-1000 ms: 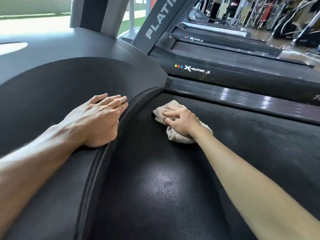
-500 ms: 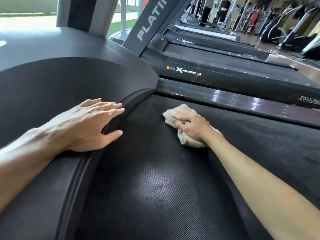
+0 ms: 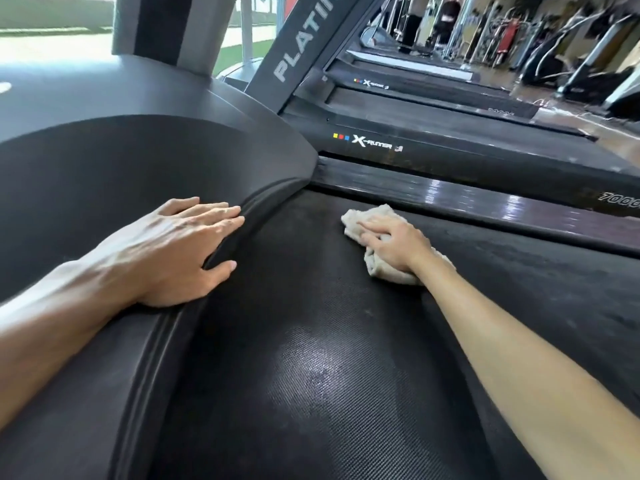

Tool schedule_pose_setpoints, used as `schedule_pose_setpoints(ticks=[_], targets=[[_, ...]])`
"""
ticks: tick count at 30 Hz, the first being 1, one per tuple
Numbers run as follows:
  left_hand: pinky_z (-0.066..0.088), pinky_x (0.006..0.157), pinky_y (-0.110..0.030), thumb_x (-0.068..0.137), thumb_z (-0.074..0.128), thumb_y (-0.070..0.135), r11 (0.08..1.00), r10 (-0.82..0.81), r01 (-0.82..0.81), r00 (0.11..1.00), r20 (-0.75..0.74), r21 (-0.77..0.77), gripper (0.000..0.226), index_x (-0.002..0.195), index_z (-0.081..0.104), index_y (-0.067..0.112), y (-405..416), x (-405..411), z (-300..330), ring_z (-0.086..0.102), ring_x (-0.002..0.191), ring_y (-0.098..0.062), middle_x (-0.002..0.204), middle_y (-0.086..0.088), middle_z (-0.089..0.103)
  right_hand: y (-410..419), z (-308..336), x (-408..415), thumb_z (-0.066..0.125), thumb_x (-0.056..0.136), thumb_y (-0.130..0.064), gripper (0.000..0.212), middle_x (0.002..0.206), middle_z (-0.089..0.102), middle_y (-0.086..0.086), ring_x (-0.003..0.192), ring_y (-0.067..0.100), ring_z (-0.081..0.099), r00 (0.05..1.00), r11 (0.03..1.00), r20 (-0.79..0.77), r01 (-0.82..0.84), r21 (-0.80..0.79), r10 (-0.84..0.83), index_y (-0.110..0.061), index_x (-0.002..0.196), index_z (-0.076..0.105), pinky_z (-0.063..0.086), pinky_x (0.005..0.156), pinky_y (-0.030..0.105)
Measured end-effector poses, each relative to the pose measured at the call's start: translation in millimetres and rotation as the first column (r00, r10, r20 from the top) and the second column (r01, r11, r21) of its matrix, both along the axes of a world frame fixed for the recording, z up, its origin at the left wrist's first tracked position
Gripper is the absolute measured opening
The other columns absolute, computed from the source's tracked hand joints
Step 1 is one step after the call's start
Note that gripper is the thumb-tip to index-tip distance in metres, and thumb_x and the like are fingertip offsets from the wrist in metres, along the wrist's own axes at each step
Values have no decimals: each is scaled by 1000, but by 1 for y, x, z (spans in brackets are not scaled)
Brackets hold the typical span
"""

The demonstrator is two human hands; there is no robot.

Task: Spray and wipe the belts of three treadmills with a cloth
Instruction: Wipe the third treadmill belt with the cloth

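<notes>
The right hand [image 3: 394, 244] is pressing a bunched cloth [image 3: 372, 220] onto the belt [image 3: 311, 375], fingers curled over it; the left hand [image 3: 173, 251] is lying flat on the motor cover [image 3: 104, 174], and a side rail [image 3: 485, 202] is running just behind the cloth.

belt [image 3: 311, 375]: open toward camera | blocked: motor hood [image 3: 138, 161] left, side rail [image 3: 485, 202] beyond

Bright window [image 3: 52, 15] left; blurred, seemingly gym machines [image 3: 571, 57] behind.
</notes>
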State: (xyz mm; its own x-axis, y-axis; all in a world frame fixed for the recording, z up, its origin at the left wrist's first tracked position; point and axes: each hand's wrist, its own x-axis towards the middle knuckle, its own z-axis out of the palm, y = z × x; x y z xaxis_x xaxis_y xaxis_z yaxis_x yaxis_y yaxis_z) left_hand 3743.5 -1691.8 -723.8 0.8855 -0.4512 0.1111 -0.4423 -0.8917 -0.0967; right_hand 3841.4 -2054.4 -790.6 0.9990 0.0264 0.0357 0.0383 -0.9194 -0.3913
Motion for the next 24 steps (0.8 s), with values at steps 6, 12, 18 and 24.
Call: schedule_pose_setpoints(ticks=[6,12,18,24], targets=[[-1,123,-23,78,4,70,1000,2,-2,1000,9,1,95,160,26,28,4,2,-1,2,148,7,166,16,16,61,-4,49,33,81,-79,70,153,50,-19,145,17,42,992,990,-3,-126,-61,126,-51,141,55,32,120,42],[-4,124,-24,82,12,67,999,45,-45,999,15,2,92,162,21,23,1,1,-1,0,152,1,168,11,9,24,-7,-15,60,98,-42,37,154,46,-25,149,0,29,963,963,13,-270,5,269,-47,134,64,24,123,29],[-3,127,-32,97,24,61,989,110,-113,993,34,92,83,163,6,14,-5,-1,1,-8,156,-10,170,-3,-3,44,-1,48,47,101,-49,40,153,51,-10,140,25,47,998,998,34,49,-38,-48,-54,140,55,39,111,36],[-2,127,-32,101,34,52,989,107,-108,994,21,102,79,163,4,13,-5,1,1,-9,156,-11,170,-4,-5,96,3,70,35,97,-55,37,144,56,-7,132,29,50,995,985,5,-96,-146,97,-53,124,59,42,109,46]])
